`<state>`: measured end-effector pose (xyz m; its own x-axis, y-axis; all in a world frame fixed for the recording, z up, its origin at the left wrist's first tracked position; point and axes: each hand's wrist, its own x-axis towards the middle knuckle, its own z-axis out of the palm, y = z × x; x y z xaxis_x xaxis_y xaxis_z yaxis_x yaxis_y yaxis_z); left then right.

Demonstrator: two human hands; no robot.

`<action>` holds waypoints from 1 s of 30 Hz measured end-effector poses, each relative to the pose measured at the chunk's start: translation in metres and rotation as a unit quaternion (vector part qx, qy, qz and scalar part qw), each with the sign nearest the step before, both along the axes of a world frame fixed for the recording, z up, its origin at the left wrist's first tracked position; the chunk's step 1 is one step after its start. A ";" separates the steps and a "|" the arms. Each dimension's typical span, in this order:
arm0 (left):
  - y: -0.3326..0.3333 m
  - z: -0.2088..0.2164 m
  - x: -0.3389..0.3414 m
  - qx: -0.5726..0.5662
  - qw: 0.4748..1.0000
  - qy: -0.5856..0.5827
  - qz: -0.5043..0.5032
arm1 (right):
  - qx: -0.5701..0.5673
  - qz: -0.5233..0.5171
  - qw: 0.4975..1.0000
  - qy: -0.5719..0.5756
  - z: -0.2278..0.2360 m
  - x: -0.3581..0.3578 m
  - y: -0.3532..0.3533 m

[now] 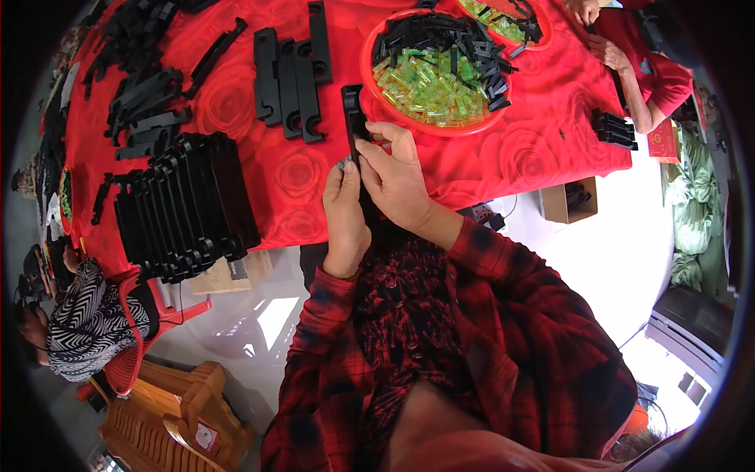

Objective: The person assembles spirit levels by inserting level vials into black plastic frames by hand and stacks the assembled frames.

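Observation:
Both my hands hold one long black plastic bar (352,106) with a hooked notch at its far end, at the table's front edge. My left hand (344,212) grips its near part, thumb along the side. My right hand (397,173) closes on it from the right, thumb and fingers pressed against the bar; whether a small piece is between them I cannot make out. Just beyond lies a red bowl (440,130) of yellow-green clear pieces (429,86) and small black pieces (491,67). Several similar black bars (295,86) lie side by side to the left.
A stack of black bars (189,204) stands at the table's left front, with loose bars (149,102) behind. A second red bowl (543,35) is at the back. Another person's hands (605,51) are at the far right. A person (90,315) sits at left by a wooden chair (165,417).

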<state>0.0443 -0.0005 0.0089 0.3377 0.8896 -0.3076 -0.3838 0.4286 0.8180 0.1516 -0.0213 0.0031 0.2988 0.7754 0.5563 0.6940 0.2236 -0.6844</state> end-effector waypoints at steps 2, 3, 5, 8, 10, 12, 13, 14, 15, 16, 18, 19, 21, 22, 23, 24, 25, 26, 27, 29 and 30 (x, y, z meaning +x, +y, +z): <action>-0.003 0.003 0.005 0.016 1.000 0.011 0.011 | -0.004 0.005 1.000 -0.010 -0.001 0.004 -0.001; -0.004 0.003 0.006 0.036 0.999 0.021 0.021 | -0.005 0.009 1.000 -0.020 -0.001 0.004 -0.002; -0.006 -0.003 0.006 0.051 0.998 0.029 0.033 | -0.010 0.011 0.999 -0.039 0.003 0.004 -0.004; -0.006 -0.006 0.007 0.063 0.996 0.054 0.041 | -0.020 0.002 0.998 -0.051 0.002 -0.002 -0.005; -0.004 -0.006 0.007 0.055 0.995 0.075 0.046 | -0.031 -0.003 0.999 -0.042 0.000 -0.006 -0.007; 0.000 -0.007 0.007 0.041 0.997 0.049 0.033 | -0.012 0.002 0.997 -0.074 -0.001 -0.009 -0.009; 0.002 -0.006 0.008 0.034 0.997 0.034 0.061 | -0.023 -0.001 0.999 -0.049 0.000 -0.013 -0.008; 0.004 -0.008 0.006 0.044 0.998 0.028 0.044 | -0.011 -0.005 0.999 -0.032 0.001 -0.012 -0.007; 0.003 -0.010 0.006 0.043 0.998 0.021 0.046 | -0.013 -0.002 1.000 0.010 0.002 -0.013 -0.008; 0.003 -0.011 0.008 0.041 0.998 0.013 0.043 | -0.017 -0.007 0.999 0.051 0.003 -0.011 -0.009; 0.002 -0.012 0.010 0.025 0.999 0.006 0.047 | -0.026 -0.029 0.999 -0.016 0.010 -0.006 -0.006; 0.001 -0.012 0.009 0.011 0.999 -0.004 0.045 | -0.044 -0.027 0.998 -0.019 0.009 -0.004 -0.005; 0.001 -0.011 0.009 -0.004 0.998 -0.014 0.056 | -0.063 -0.023 0.998 -0.024 0.010 0.001 -0.003; 0.000 -0.011 0.008 -0.015 0.997 -0.026 0.065 | -0.079 -0.003 0.997 -0.014 0.011 0.003 -0.004; -0.001 -0.012 0.004 -0.028 0.996 -0.059 0.060 | -0.096 0.016 0.995 -0.005 0.011 0.004 -0.005; -0.002 -0.012 0.003 -0.028 0.996 -0.060 0.062 | -0.096 0.019 0.995 -0.006 0.011 0.003 -0.006; -0.003 -0.010 0.002 -0.021 0.996 -0.065 0.055 | -0.084 0.010 0.996 -0.023 0.011 0.002 -0.007; -0.004 -0.009 0.001 -0.014 0.996 -0.070 0.048 | -0.071 0.002 0.997 -0.040 0.011 0.001 -0.008; -0.006 -0.009 0.002 -0.014 0.996 -0.071 0.050 | -0.072 0.005 0.997 -0.040 0.010 0.001 -0.009; -0.008 -0.008 0.005 0.014 0.996 -0.069 0.053 | -0.071 -0.006 0.996 -0.050 0.007 0.000 -0.010; -0.009 -0.007 0.005 0.014 0.996 -0.070 0.054 | -0.071 -0.005 0.996 -0.051 0.007 0.001 -0.010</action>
<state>0.0493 -0.0096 0.0018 0.2770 0.9308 -0.2385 -0.5375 0.3559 0.7644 0.1522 -0.0316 0.0104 0.2543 0.8461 0.4685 0.7631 0.1220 -0.6346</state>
